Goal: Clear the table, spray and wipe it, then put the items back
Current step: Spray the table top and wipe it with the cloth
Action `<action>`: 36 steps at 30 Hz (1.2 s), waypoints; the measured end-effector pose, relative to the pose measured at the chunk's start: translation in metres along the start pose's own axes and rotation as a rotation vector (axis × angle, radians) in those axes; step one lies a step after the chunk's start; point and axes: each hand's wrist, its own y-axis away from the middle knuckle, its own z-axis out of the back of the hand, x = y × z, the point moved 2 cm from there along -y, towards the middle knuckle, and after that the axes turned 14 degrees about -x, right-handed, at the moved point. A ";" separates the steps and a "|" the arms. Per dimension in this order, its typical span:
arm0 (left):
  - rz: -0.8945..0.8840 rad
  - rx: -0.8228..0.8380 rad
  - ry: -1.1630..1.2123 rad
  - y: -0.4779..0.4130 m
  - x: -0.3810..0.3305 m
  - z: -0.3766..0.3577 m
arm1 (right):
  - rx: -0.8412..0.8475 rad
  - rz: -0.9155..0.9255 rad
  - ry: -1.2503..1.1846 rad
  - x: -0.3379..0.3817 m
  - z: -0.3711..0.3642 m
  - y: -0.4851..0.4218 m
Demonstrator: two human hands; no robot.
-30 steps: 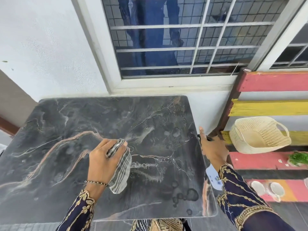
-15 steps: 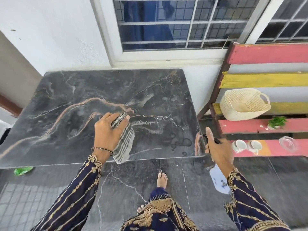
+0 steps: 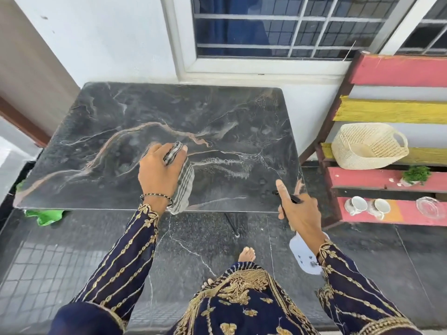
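Note:
A dark marble-patterned table (image 3: 121, 112) stands against the white wall under the window, with wet streaks near its middle and right side. My left hand (image 3: 159, 170) grips a grey striped cloth (image 3: 183, 184) over the table's front middle; the cloth hangs down past the front edge. My right hand (image 3: 297, 211) holds a white spray bottle (image 3: 306, 256) with a black nozzle by the table's front right corner, index finger stretched forward. The bottle's body hangs below my wrist.
A red and yellow slatted shelf (image 3: 396, 71) stands at the right. It bears a woven basket (image 3: 370, 146), a small green plant (image 3: 416, 175), two white cups (image 3: 367, 206) and a glass dish (image 3: 430, 206). A green object (image 3: 46, 216) lies under the table's left edge. My bare foot (image 3: 246, 253) is on the dark floor.
The view has pulled back from the table, showing more floor and my foot. Both hands keep their hold and stay near the table's front edge.

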 end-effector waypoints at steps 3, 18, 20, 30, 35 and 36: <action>0.007 -0.005 -0.008 -0.002 0.001 0.003 | 0.014 0.110 0.066 0.023 -0.026 0.004; -0.048 0.160 0.057 -0.011 -0.104 -0.120 | 0.133 -0.021 -0.209 0.051 -0.012 -0.123; -0.059 0.201 0.084 -0.012 -0.141 -0.159 | 0.122 -0.035 -0.264 0.043 0.003 -0.163; -0.014 0.412 0.261 0.019 -0.290 -0.385 | -0.083 0.084 -0.384 -0.030 0.078 -0.380; 0.018 0.523 0.218 0.039 -0.315 -0.479 | -0.162 0.244 -0.288 -0.078 0.104 -0.482; 0.005 0.553 0.203 0.043 -0.316 -0.491 | -0.207 0.291 -0.247 -0.085 0.106 -0.497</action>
